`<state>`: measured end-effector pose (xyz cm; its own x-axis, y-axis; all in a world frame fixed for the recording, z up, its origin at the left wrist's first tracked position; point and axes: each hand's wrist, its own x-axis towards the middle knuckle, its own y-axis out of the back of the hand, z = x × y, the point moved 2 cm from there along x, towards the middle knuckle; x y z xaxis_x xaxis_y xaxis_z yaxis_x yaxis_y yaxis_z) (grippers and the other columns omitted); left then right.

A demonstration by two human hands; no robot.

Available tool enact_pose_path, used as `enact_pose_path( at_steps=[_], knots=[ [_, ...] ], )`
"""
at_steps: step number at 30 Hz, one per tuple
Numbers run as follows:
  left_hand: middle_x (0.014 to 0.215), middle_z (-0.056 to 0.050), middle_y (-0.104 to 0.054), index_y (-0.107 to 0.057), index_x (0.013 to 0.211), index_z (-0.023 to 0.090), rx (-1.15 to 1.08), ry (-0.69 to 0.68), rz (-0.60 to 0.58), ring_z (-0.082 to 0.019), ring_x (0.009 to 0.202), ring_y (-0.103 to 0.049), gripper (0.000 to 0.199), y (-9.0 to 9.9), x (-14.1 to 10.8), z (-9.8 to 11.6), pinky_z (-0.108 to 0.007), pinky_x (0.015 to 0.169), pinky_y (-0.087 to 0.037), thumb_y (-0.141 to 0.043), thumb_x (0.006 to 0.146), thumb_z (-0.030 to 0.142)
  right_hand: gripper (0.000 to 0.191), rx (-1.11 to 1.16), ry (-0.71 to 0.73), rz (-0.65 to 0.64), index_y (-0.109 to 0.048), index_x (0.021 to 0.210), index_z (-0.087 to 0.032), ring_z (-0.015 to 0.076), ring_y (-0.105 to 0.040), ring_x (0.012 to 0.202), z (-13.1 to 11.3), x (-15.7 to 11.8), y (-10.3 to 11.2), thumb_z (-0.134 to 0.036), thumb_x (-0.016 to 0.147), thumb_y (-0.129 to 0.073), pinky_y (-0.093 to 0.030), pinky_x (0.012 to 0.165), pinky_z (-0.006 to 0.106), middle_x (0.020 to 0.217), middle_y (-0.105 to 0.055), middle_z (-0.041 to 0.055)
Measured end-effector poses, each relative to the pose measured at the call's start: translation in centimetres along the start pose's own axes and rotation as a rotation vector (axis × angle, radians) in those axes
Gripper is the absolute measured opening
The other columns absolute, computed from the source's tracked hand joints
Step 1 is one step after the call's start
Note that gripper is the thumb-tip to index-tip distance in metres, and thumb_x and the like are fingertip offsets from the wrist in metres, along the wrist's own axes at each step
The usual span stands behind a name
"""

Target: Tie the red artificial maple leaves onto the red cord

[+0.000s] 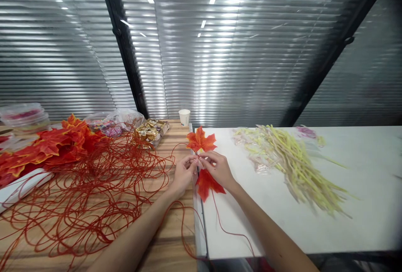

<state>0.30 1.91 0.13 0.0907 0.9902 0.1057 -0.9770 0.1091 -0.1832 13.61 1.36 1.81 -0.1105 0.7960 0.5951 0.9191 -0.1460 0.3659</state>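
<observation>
Item: two orange-red fabric maple leaves on a thin red cord. The far leaf [201, 140] stands just beyond the fingertips; the near leaf [207, 184] hangs just below them, over the seam where the two tables meet. The cord [224, 226] trails from the near leaf toward the near edge of the white tabletop [361, 205].

Hands: the left hand [184, 174] and the right hand [218, 168] meet fingertip to fingertip at the point between the leaves, both closed to a fine pinch on the cord or leaf stem; which of the two each pinches cannot be told.

Left: a wide loose tangle of red cord [91, 192] spread over the wooden tabletop [169, 242], a heap of orange-red leaves [47, 146] beyond it, and clear plastic bags [116, 121], gold-wrapped packets [149, 132] and a white paper cup [184, 117] at the far side.

Right: a pile of pale yellow plastic stems [295, 163], well apart from the hands.

Risk, as judged: the left forearm lies across loops of the tangle, so a pull could snag or knot the cord; the trailing end near the table edge could slip off.

Room: bare white surface lies near and to the right of the hands; the left side is crowded with cord.
</observation>
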Motion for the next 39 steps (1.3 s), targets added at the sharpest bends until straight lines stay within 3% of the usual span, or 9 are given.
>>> enact_pose_path(
  at_steps=[24, 39],
  knots=[
    [0.059, -0.002, -0.060, -0.065, 0.075, 0.013, 0.092, -0.042, -0.028, -0.011, 0.050, -0.050, 0.021, -0.1, 0.1, 0.0, -0.021, 0.047, -0.039, -0.065, 0.068, 0.033, 0.013, 0.020, -0.050, -0.017, -0.067, 0.086, -0.018, 0.0154, -0.060, 0.068, 0.4, -0.1, -0.2, -0.020, 0.080, -0.055, -0.048, 0.060, 0.027, 0.081, -0.068, 0.0048],
    [0.069, -0.003, -0.061, -0.063, 0.082, 0.012, 0.203, -0.081, -0.062, -0.011, 0.055, -0.051, 0.022, 0.2, 0.3, -0.7, -0.022, 0.051, -0.039, -0.059, 0.074, 0.032, 0.015, 0.001, -0.078, -0.051, -0.066, 0.088, -0.017, 0.0150, -0.060, 0.067, 0.6, -0.1, -0.3, -0.024, 0.081, -0.055, -0.048, 0.061, 0.027, 0.083, -0.068, 0.0059]
  ],
)
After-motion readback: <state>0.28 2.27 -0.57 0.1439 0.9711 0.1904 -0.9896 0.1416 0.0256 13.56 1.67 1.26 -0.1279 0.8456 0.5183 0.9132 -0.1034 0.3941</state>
